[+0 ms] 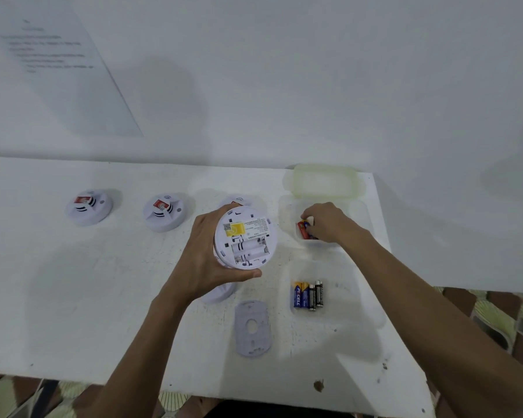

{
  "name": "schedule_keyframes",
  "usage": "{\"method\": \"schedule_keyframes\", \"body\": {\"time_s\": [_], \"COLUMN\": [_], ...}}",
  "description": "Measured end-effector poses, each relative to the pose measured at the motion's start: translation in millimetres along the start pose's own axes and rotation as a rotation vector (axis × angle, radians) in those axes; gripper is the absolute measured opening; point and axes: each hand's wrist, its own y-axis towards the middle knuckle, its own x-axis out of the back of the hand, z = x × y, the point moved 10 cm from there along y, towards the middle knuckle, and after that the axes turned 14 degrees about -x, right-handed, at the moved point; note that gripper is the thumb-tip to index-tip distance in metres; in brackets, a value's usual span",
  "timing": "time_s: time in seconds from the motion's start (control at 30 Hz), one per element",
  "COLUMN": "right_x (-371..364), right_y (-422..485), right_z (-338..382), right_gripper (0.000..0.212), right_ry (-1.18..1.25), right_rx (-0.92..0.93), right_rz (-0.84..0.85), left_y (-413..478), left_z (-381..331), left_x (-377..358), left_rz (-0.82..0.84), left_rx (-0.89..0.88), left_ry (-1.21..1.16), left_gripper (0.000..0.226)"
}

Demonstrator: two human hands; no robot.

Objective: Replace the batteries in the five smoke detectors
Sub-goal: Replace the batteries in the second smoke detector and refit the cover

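Held detector (245, 236): lifted above the table (103, 297), mid-frame; back side faces cam, disc tilted a bit.
Batt. bay (249, 250): 2 slots, both empty; long axis runs approx. left-right, right end slightly higher.
Left hand (203, 254): fingers and thumb wrapped round the held detector's rim, firm grip.
Right hand (329, 221): inside the far tub (320, 243), fingertips curled onto the red batteries (302, 230), appears to pinch them; qty unclear.
Other detectors: 4 on table. 2 at left, face up (88, 206) (163, 212); 1 part-hidden behind the held detector (239, 200); 1 part-hidden under left hand (218, 294).
Mount plate (252, 328): 1, flat, near edge.
Near tub (338, 297): 2 black batteries (316, 295), blue-yellow batteries (299, 295) touching alongside; all long axis near-far.
Lid (323, 182): 1, pale, behind far tub.
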Motion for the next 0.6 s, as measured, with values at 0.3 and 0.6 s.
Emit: {"method": "schedule_keyframes", "body": {"time_s": [0.3,0.6], "right_x": [11.2,72.5], "right_y": [-9.0,-112.8], "right_z": [-7.8,34.5], "right_gripper": [0.023,0.023], "right_ry": [0.31,0.987], "right_rx": [-0.016,0.252], "right_rz": [-0.051,-0.195], "left_y": [-0.9,2.2], "left_z": [3.2,0.6], "left_x": [4.7,6.5], "left_rz": [-0.012,-0.009], "left_rx": [-0.009,0.025], "left_ry": [0.009,0.031], "left_gripper": [0.083,0.091]}}
